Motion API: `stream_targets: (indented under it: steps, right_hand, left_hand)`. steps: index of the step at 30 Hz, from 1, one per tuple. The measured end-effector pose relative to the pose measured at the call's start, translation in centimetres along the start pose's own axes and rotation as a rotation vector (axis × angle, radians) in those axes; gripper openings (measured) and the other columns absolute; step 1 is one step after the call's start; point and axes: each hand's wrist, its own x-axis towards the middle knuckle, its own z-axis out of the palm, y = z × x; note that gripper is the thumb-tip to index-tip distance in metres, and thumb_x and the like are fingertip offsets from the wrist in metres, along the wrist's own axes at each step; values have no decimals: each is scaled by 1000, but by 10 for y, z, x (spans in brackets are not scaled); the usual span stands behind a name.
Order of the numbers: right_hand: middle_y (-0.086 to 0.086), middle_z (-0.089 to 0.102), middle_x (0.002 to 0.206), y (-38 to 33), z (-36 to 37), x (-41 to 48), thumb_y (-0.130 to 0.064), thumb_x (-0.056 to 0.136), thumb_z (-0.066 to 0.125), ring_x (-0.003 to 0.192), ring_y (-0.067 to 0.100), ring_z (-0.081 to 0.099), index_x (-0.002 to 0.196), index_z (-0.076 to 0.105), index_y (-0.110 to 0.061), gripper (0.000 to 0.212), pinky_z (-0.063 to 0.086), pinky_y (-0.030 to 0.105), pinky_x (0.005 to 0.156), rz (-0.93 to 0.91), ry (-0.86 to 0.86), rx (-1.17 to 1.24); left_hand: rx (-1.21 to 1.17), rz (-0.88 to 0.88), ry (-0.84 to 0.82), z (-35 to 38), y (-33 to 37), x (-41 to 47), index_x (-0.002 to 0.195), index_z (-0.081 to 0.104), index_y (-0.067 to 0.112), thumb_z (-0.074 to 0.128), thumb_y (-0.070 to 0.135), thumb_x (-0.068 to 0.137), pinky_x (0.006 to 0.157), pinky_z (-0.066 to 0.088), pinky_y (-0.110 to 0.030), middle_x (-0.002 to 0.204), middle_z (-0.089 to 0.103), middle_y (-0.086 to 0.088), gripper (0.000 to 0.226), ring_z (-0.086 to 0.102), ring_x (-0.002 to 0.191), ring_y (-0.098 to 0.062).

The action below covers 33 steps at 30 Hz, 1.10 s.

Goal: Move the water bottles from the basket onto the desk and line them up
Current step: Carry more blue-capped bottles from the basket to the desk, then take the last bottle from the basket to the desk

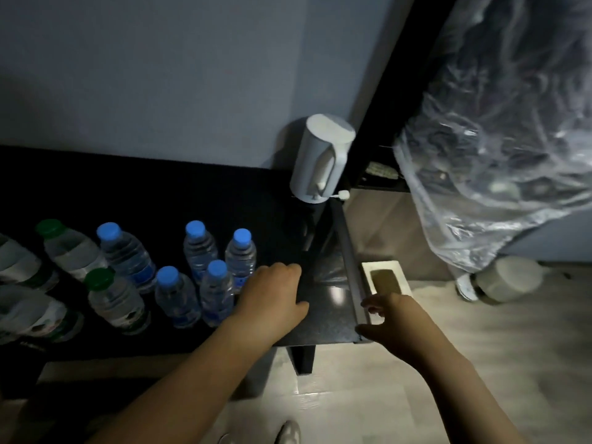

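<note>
My left hand (272, 293) lies palm down on the black bench (320, 318) with the thumb stretched out to the right. Its fingers (282, 269) bend down past the knuckles and out of my sight, so I cannot tell whether they grasp anything. The hand's left edge overlaps the nearest clear plastic water bottles with blue caps (217, 290), but contact is unclear.

My right hand (390, 322) hovers at the bench's right edge. Its fingers (371, 307) are spread and loosely bent, released and holding nothing, with the thumb just over the corner.

Left of my left fingers, five blue-capped bottles stand upright on the bench in a loose cluster rather than a straight line, each with clear water inside. Further left stand two clear bottles with green caps (100, 278) and pale labels. More bottles with white-and-green labels (28, 315) are cut off at the far left edge.

Beyond my fingers, at the back corner by the wall, sits a white plastic jug with a handle (320, 158). Just beyond my right fingers, on the pale wood floor (416, 395), lies a white rectangular box with a brown panel (382, 278). Above it hangs a crumpled clear plastic bag (496, 155) with dark contents I cannot make out.
</note>
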Motion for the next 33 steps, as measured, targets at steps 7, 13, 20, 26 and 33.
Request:
stream_targets:
  steps: [7,13,20,26,33]
  right_hand:
    - [-3,65,118,83,-17,-50,-37,75,76,105,13,61,125,60,-23,54,44,20,78,242,84,91]
    - [-2,58,121,168,-29,-106,-39,76,74,110,13,56,129,56,-26,58,45,24,85,426,143,173]
    - [-2,60,119,265,-45,-167,-38,77,72,110,13,56,131,52,-23,60,47,27,87,585,232,248]
    - [-2,61,122,329,-51,-213,-38,79,71,112,12,57,131,52,-23,58,46,23,85,726,260,297]
    - [-2,61,122,394,-55,-236,-38,81,70,110,12,58,132,52,-23,57,41,17,79,876,302,358]
  left_hand:
    - [40,192,-199,32,82,19,115,55,15,64,37,83,88,50,-38,112,58,-4,40,57,103,-23]
    - [119,379,-312,78,183,29,113,55,16,62,40,81,87,50,-38,111,59,-4,41,59,102,-25]
    - [120,541,-398,136,297,30,118,54,16,62,41,83,88,51,-38,112,63,-4,44,60,105,-23]
    - [182,723,-475,178,377,27,125,51,18,60,42,84,90,50,-37,117,62,-3,49,58,107,-21]
    - [230,895,-542,225,454,46,128,49,20,59,42,84,90,48,-31,119,61,-1,50,57,109,-20]
